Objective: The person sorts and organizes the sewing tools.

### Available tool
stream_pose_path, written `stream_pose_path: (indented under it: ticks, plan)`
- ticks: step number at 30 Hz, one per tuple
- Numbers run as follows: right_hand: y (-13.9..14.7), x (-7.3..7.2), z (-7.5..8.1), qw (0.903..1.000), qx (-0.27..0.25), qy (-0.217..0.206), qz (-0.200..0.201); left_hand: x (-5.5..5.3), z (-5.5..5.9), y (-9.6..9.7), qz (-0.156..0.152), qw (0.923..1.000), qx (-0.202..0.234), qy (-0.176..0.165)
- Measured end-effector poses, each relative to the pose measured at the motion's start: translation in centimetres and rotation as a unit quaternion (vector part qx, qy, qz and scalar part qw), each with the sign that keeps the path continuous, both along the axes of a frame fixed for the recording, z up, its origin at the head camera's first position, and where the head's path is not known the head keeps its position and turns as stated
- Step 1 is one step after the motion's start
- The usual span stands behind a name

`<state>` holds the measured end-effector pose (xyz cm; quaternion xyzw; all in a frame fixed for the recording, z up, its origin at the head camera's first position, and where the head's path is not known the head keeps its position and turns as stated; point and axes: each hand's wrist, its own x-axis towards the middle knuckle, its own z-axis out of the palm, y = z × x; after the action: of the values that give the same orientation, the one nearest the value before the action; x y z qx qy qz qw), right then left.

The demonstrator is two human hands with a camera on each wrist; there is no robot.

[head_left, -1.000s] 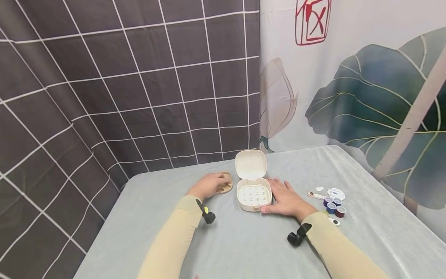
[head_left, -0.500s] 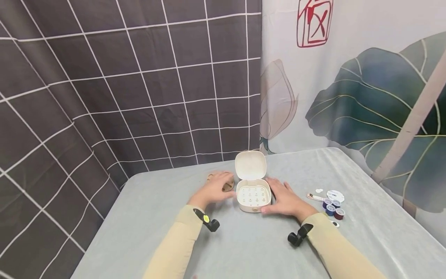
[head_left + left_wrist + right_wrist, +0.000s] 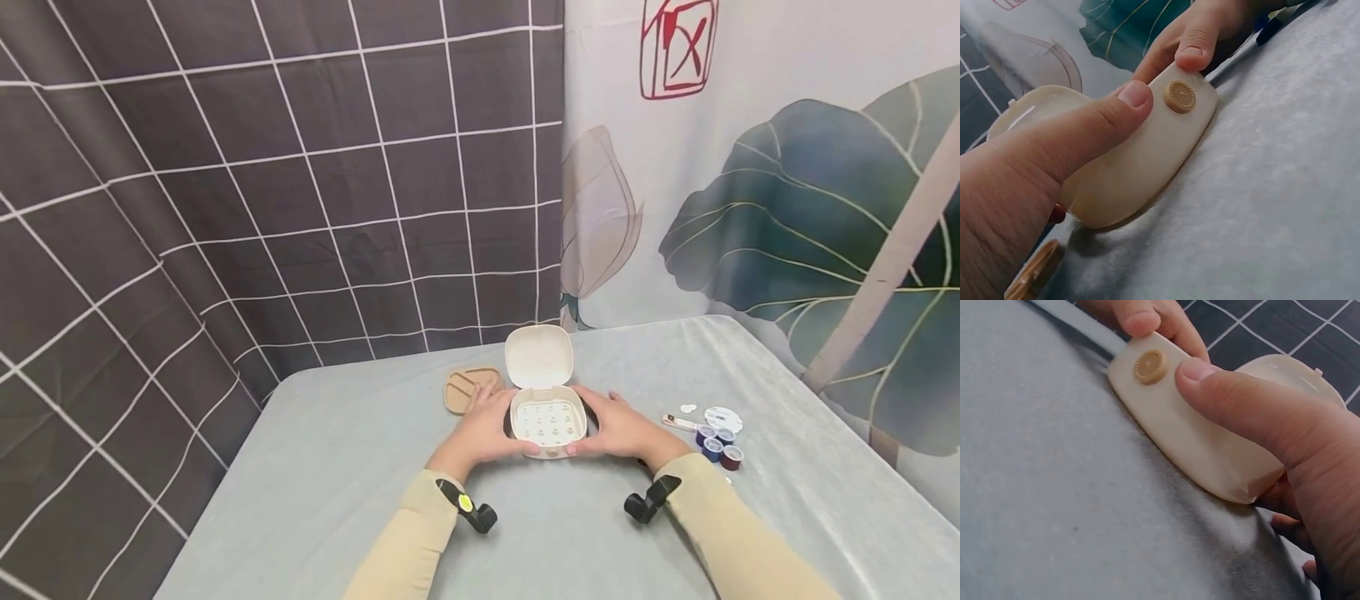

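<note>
A cream plastic box with rounded corners stands on the table, its hinged lid raised at the back. Inside lies a pale insert with rows of small pegs. My left hand grips the box's left side, thumb along the front wall. From the other side my right hand grips it the same way. Between the two thumbs shows a round tan button on the front. Both wrist views show the thumbs against the front wall; most other fingers are hidden behind the sides.
A tan divided tray lies left of the box, partly behind the left hand. Several thread spools, a white disc and a small tool with a pale handle lie to the right. Curtains hang behind the table.
My left hand has let go of the tan tray and moved right to grip the box's left side. The tray now lies farther left. The right hand stays at the box.
</note>
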<state>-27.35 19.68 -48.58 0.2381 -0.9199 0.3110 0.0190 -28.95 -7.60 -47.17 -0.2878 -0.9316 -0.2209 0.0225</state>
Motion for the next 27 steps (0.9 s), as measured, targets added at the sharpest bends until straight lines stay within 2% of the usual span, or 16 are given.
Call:
stream_pose_path:
  ticks: [7,15,19,23,27]
  plan:
    - [0.3,0.3,1.0,0.9991,0.04,-0.012,0.007,0.7,-0.8,0.1,0.016,0.9998,0.006,0.013]
    - [0.4,0.8,1.9,0.9976,0.06,-0.026,0.02,1.4,-1.5,-0.2,0.026,0.9992,0.007,0.031]
    - [1.1,1.1,3.4,0.9985,0.038,-0.021,0.034,1.7,-1.8,-0.4,0.032,0.999,0.008,0.031]
    - [3.3,1.5,5.6,0.9991,-0.013,0.026,0.031,1.8,-1.8,-0.3,0.025,0.999,0.009,0.037]
    - [6.7,2.2,6.2,0.9912,-0.052,0.122,0.001,1.9,-2.0,-0.3,0.018,0.9991,0.011,0.037]
